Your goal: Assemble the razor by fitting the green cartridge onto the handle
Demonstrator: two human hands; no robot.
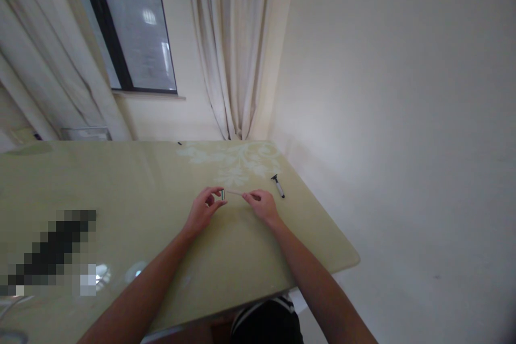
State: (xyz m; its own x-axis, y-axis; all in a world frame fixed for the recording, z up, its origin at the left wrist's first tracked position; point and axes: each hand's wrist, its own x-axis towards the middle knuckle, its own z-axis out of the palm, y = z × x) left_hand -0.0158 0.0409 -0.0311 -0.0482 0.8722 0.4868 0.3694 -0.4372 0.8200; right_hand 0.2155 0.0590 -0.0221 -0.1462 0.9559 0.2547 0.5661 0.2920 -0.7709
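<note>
Near the table's middle, my left hand (205,208) pinches a small green and silver piece (223,194) upright between thumb and fingers. Just to its right, my right hand (262,204) is closed on the end of a thin pale stick (234,192). The stick points left toward the small piece, with its tip close to it; whether they touch is too small to tell. A razor (279,187) with a grey and black handle lies on the table beyond my right hand, its dark head toward the back.
The pale green table (318,236) has a rounded corner at the right, beside a white wall. A small dark item (179,143) lies at the back edge. Blurred dark pixels cover something at the left. Curtains and a window stand behind.
</note>
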